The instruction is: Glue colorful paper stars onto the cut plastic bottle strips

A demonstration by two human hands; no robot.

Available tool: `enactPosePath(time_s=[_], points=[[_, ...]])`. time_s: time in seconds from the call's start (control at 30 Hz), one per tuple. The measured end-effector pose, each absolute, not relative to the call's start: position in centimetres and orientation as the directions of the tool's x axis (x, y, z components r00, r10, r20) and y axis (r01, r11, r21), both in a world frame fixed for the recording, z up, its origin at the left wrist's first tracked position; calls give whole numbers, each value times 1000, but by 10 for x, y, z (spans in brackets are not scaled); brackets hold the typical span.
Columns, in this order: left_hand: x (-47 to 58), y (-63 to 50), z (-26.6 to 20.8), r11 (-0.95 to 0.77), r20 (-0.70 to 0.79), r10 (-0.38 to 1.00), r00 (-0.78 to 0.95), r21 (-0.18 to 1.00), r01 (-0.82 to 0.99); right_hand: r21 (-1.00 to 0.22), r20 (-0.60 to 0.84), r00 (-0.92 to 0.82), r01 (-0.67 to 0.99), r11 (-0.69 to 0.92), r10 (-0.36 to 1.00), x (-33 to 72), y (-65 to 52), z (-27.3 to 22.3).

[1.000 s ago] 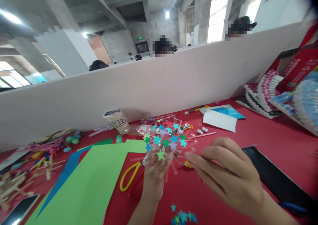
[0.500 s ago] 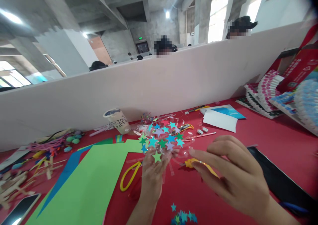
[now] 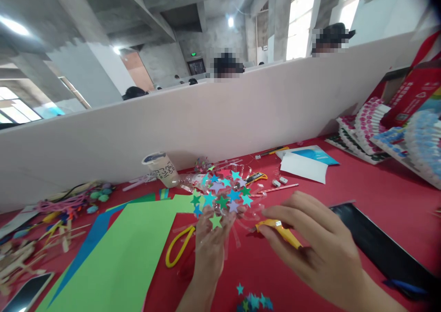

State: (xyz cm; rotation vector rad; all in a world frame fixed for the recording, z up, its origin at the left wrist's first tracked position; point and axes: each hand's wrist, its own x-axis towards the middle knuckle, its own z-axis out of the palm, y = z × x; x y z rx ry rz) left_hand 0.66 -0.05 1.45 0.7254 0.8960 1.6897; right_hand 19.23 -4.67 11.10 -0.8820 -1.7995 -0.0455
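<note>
My left hand is closed around a clear plastic piece cut into thin strips, held up over the red table. Its strips carry many foil-like stars in blue, green and lilac, among them a light green star near my fingers. To the right, my right hand hovers with thumb and index finger apart, and nothing shows between them. Just behind those fingers lies a yellow tool with a dark pointed tip, partly hidden. Below the hands rests a small pile of loose stars.
Green paper and yellow-handled scissors lie left. A paper cup leans by the white partition. Pipe cleaners and wooden sticks crowd the far left. Right are a black flat item and white paper.
My right hand has shifted slightly left and down, leaving more of the yellow tool visible. My left hand still holds the starred plastic piece in nearly the same place.
</note>
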Motion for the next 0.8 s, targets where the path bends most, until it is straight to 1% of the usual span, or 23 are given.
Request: enactPosePath(time_s=[0.13,0.3,0.4,0.53,0.67,0.8], points=[[4,-2,10,-147,17,951,-309,903,-404,-380,823,-139,586,716,550,187,-46,107],[8,-2,18,-119,18,979,-202,860,-496,-414,815,-106,582,700,570,189,-48,108],[8,-3,19,-96,13,985,-170,867,-489,-419,820,-110,551,721,561,193,-50,109],[10,-5,18,-72,15,992,-124,879,-472,-352,838,-196,517,780,509,194,-51,107],[15,-6,25,-103,34,988,-152,874,-475,-253,855,-241,578,776,459,193,-48,103],[17,-5,31,-130,73,987,-144,885,-446,-207,859,-263,606,768,440,194,-46,100]])
